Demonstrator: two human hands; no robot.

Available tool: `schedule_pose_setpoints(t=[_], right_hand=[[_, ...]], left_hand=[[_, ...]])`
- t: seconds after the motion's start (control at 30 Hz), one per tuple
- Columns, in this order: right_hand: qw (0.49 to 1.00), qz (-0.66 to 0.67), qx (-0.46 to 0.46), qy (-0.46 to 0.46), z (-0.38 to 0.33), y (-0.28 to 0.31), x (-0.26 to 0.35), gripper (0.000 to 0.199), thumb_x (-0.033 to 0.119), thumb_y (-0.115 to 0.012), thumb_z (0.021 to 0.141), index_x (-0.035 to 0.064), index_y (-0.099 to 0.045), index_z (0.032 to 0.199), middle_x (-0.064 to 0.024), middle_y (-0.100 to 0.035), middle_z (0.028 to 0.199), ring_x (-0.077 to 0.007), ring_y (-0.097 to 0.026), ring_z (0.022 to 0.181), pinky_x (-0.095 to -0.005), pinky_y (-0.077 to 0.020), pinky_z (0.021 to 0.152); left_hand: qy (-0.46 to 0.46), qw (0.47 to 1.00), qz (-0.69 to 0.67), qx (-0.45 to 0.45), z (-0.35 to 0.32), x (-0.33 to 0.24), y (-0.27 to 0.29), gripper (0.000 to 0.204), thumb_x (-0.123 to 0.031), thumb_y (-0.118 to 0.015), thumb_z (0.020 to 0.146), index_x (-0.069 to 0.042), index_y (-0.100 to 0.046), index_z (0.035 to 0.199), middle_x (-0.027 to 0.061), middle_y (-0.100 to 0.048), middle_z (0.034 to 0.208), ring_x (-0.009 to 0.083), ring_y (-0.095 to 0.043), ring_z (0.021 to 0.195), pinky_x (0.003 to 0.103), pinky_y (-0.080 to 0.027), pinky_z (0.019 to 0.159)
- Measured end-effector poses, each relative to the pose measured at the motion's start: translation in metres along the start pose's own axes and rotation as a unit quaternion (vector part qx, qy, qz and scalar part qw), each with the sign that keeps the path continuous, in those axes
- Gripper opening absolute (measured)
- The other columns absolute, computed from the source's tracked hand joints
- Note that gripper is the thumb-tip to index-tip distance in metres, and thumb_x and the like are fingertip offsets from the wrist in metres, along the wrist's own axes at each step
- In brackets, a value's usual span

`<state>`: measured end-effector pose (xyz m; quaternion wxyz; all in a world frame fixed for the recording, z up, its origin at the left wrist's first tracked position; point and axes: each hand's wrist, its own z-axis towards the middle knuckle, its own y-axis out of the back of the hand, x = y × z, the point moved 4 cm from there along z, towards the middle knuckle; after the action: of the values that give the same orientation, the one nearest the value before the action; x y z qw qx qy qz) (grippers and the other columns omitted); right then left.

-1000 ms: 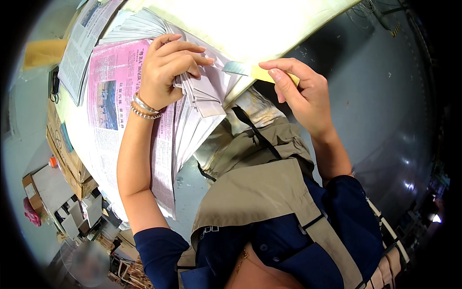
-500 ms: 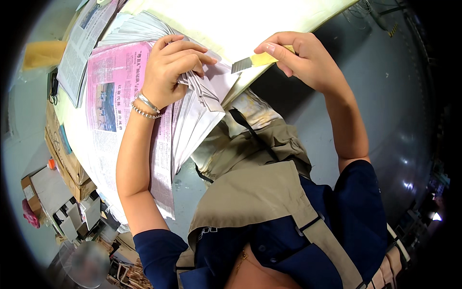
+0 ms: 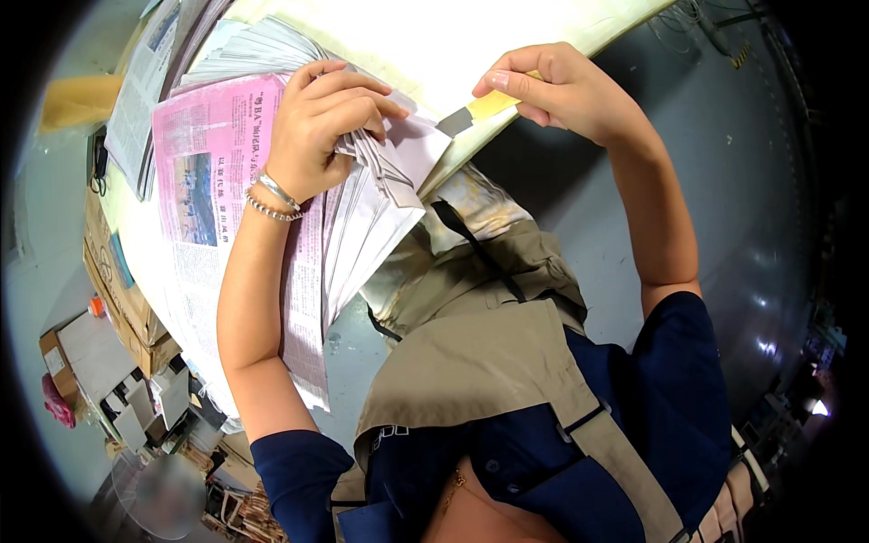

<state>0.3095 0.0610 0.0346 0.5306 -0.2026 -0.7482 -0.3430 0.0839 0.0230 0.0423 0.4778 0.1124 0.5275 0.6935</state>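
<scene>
My left hand (image 3: pixel 330 127) lies over a stack of papers, its fingers curled round a bunch of folded white sheets (image 3: pixel 376 163). More white sheets fan out below that hand toward the table's near edge. A pink-printed newspaper (image 3: pixel 213 172) spreads under my left wrist. In my right hand (image 3: pixel 557 95) is a yellow-handled scraper (image 3: pixel 493 104), pinched between thumb and fingers. The flat grey blade points left, close to the corner of the papers; whether it touches them I cannot tell.
The papers rest on a pale table (image 3: pixel 561 27) whose edge slants past my right hand. Another newspaper pile (image 3: pixel 136 127) and a fan of white sheets (image 3: pixel 258 50) are at the far left. Cardboard boxes (image 3: pixel 127 299) stand beside the table, near a fan (image 3: pixel 163 498).
My right hand has risen slightly up and left with the scraper, whose blade has turned a little. The pink newspaper has shifted slightly left. My left hand keeps its hold on the sheets.
</scene>
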Motion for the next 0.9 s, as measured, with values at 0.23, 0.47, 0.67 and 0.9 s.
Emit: schedule_pose_setpoints(t=[0.23,0.47,0.67,0.9], right_hand=[[0.995,0.042,0.091,-0.021,0.021,0.000,-0.017,0.028,0.025,-0.052,0.095,0.0022,-0.067,0.101,0.0051,-0.040,0.053,-0.0023,-0.032,0.046,-0.0194,-0.0222,0.041],[0.991,0.034,0.127,-0.034,0.021,-0.006,-0.015,0.027,0.025,-0.053,0.095,0.0031,-0.066,0.102,0.0043,-0.040,0.051,-0.0019,-0.030,0.043,-0.0196,-0.0219,0.040],[0.992,0.060,0.110,-0.032,0.012,-0.006,-0.022,0.025,0.023,-0.052,0.094,0.0040,-0.066,0.103,0.0042,-0.043,0.051,-0.0014,-0.032,0.042,-0.0189,-0.0243,0.039],[0.987,0.102,0.125,-0.026,0.003,-0.046,-0.016,0.023,0.020,-0.054,0.093,0.0032,-0.065,0.104,0.0023,-0.049,0.054,-0.0026,-0.040,0.042,-0.0175,-0.0316,0.040]], left_hand=[[0.007,1.000,-0.001,0.013,0.005,-0.003,-0.001,0.026,0.010,-0.046,0.048,-0.009,-0.050,0.065,0.0008,-0.070,0.094,0.0237,-0.061,0.102,0.043,-0.035,0.096],[0.014,1.000,0.006,0.013,0.006,-0.004,-0.002,0.029,0.011,-0.044,0.046,-0.009,-0.050,0.065,0.0011,-0.069,0.092,0.0240,-0.061,0.101,0.042,-0.035,0.096],[-0.009,1.000,0.013,0.001,0.007,-0.006,-0.002,0.026,0.011,-0.045,0.048,-0.008,-0.050,0.066,0.0014,-0.067,0.086,0.0224,-0.062,0.097,0.039,-0.038,0.093],[-0.010,1.000,0.017,-0.015,0.008,-0.008,-0.003,0.025,0.010,-0.048,0.048,-0.009,-0.050,0.065,-0.0006,-0.064,0.078,0.0227,-0.058,0.080,0.034,-0.038,0.078]])
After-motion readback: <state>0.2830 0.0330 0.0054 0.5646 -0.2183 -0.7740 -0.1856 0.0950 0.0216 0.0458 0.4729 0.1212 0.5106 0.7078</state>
